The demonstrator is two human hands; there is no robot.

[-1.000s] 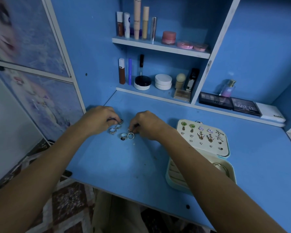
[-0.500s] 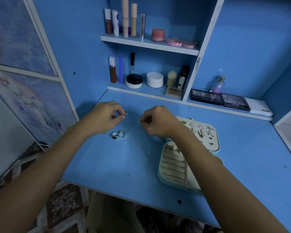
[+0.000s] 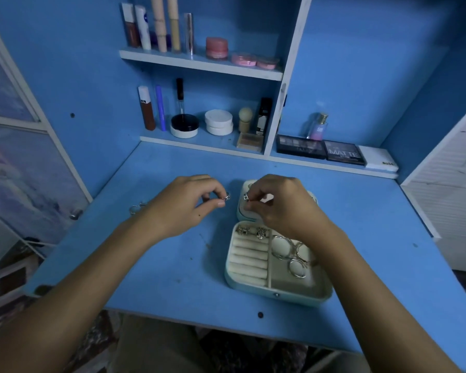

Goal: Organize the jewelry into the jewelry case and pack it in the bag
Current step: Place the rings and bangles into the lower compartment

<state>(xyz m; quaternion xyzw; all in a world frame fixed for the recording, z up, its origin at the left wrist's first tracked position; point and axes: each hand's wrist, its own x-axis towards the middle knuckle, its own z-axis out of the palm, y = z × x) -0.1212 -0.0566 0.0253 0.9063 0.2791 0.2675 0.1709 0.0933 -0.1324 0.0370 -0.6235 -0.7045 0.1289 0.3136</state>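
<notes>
Jewelry case beneath right hand, left hand beside, each pinching a ring

blue desk: jewelry case, loose rings

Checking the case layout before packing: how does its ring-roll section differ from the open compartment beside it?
The ring-roll section is ridged with padded rolls; the open compartment is flat-floored. The rolls hold two ornate rings at their far end; the compartment holds large plain hoops lying loose. Both are cream-lined, inside the same jewelry case.
</notes>
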